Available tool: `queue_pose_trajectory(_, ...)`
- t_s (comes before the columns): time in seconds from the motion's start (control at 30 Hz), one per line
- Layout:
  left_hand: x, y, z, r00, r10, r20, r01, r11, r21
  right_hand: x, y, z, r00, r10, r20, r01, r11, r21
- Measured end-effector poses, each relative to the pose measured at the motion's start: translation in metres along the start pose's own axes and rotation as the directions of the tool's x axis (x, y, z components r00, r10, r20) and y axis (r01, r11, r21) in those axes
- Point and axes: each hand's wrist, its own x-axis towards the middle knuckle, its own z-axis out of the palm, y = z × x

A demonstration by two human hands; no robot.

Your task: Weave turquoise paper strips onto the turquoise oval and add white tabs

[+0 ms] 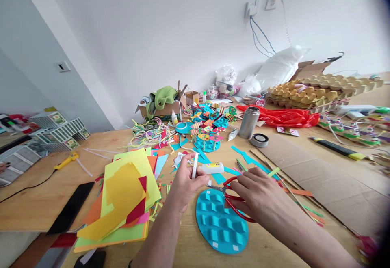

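Observation:
My left hand (188, 182) is closed around a narrow white strip (195, 165), which stands up between its fingers. My right hand (254, 189) grips a pair of red-handled scissors (233, 199), and their blades point left toward my left fingertips. By the blade tips shows a small white piece (209, 183); I cannot tell whether it is cut off. Below both hands lies a blue oval egg-tray piece (222, 227) with raised bumps and several small white squares on its rim. Just behind my left fingers a glue bottle (213, 167) lies on its side.
Coloured paper sheets (122, 195) are stacked at left beside a black phone-like slab (71, 207) and a yellow glue gun (66, 161). Behind are paper strips (152, 134) and a steel flask (249, 122). Cardboard (307, 174) and a utility knife (336, 148) lie right.

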Motion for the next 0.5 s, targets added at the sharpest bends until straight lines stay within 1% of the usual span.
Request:
queue_pose_trajectory(0.17,-0.004,0.006,0.002,1.0,-0.003,0.029,0.002,1.0,0.031,-0.002,-0.004,-0.002,1.0,-0.012,0.004,0.012,1.0,-0.018)
queue_pose_trajectory(0.23,-0.005,0.007,0.003,1.0,0.013,0.023,-0.014,0.999,0.036,-0.003,-0.004,-0.003,0.999,0.01,0.034,-0.01,1.0,-0.007)
queue_pose_trajectory(0.3,-0.006,0.008,0.004,0.999,0.053,0.003,-0.053,0.998,0.034,-0.007,-0.005,-0.005,0.993,0.047,0.105,-0.049,0.999,0.02)
queue_pose_trajectory(0.4,-0.005,0.007,0.005,0.994,0.107,-0.035,-0.107,0.994,0.005,-0.022,-0.015,-0.001,0.963,0.069,0.26,-0.093,0.992,0.08)
queue_pose_trajectory(0.47,-0.004,0.006,0.005,0.99,0.117,-0.077,-0.12,0.992,-0.04,-0.04,-0.03,0.011,0.938,0.051,0.344,-0.102,0.986,0.13)
queue_pose_trajectory(0.5,-0.004,0.006,0.005,0.989,0.114,-0.096,-0.12,0.991,-0.063,-0.052,-0.04,0.021,0.929,0.048,0.366,-0.11,0.982,0.153)
